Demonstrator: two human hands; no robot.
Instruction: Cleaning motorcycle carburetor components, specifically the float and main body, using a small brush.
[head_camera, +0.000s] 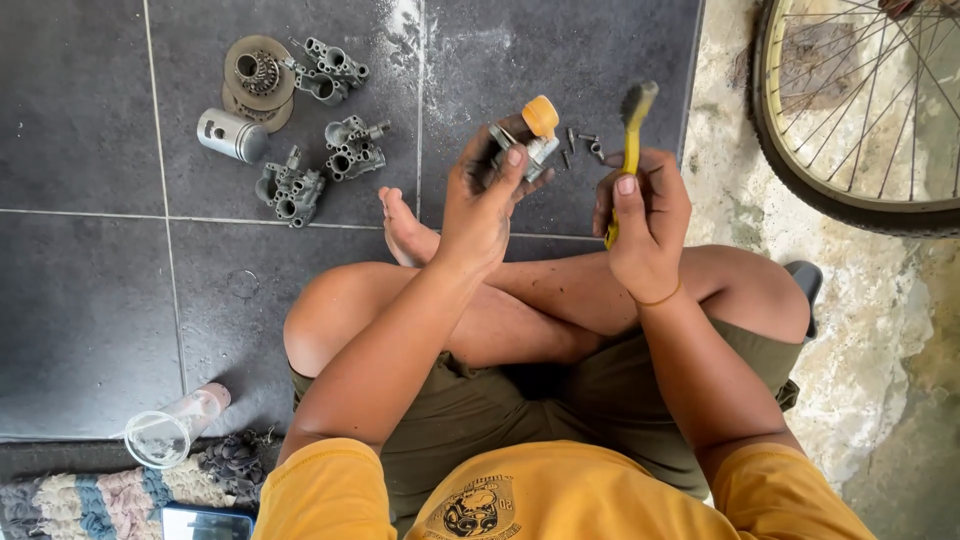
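The person's left hand (483, 205) has its grip closed around a small grey metal part with an orange cap (530, 135), held up over the tiled floor (90, 300). The right hand (645, 220) is clenched on a yellow toothbrush (634, 125), bristles dirty and pointing up. A clear plastic cup (172, 428) lies tipped on the floor by a rug; its contents cannot be made out.

Bare floor tiles (90, 320) lie open left of the knees. Obstacles: a cluster of grey metal parts (300, 120) at upper left, loose screws (585, 145) just beyond the hands, a bicycle wheel (860, 120) at upper right.
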